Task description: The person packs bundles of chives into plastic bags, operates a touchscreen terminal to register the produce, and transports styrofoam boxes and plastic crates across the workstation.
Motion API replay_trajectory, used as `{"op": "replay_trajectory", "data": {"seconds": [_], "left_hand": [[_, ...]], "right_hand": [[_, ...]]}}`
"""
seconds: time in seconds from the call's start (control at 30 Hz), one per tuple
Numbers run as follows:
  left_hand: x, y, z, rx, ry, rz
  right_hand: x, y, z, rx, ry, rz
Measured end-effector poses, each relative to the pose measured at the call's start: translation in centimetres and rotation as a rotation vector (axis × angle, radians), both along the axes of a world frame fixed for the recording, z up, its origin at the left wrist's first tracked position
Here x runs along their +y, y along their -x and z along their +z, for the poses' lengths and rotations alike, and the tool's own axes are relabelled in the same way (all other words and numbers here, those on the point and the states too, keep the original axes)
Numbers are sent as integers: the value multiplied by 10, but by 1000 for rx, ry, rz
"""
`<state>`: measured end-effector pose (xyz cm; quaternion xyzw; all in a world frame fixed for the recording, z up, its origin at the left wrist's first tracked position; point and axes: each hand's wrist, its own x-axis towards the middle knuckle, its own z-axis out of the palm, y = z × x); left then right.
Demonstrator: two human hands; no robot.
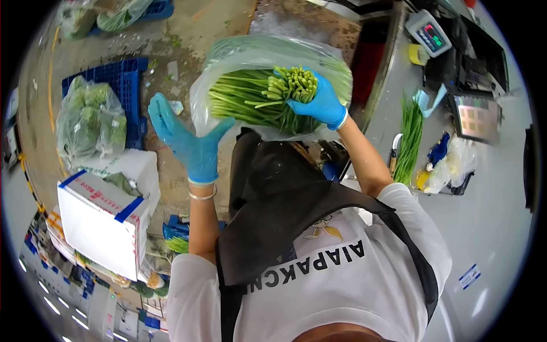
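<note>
In a blue glove, my right hand [325, 101] is closed around a bunch of long green stalks [296, 82], their cut ends facing up and toward me. They look like garlic scapes or chive stems. The bunch is at the mouth of a large clear plastic bag [199, 94], where more green stalks [228, 94] lie lengthwise. My left hand [191, 139], also gloved in blue, is raised just left of the bag. Its thumb is spread away from the outstretched fingers, and nothing is in it.
On the metal table at right lie green stalks [409, 139], a knife [395, 151], a tape roll [417, 55], a lit scale display [430, 34] and a screen [476, 117]. At left are bagged vegetables [94, 117], a blue pallet [137, 85] and a white foam box [99, 222].
</note>
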<state>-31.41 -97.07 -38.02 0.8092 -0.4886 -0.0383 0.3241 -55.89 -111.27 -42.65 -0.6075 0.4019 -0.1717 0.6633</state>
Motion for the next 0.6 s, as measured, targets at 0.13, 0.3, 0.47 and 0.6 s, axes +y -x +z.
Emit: {"op": "replay_trajectory", "data": {"seconds": [0.13, 0.3, 0.47, 0.6], "left_hand": [[-28, 47, 22, 372, 13, -403], [-68, 136, 40, 872, -289, -682], [-106, 224, 99, 634, -11, -965], [-107, 304, 99, 188, -26, -1167]], "right_hand": [[-14, 23, 49, -203, 49, -55], [0, 58, 119, -529, 66, -315], [13, 158, 150, -777, 104, -780], [43, 266, 144, -890, -22, -1260]]}}
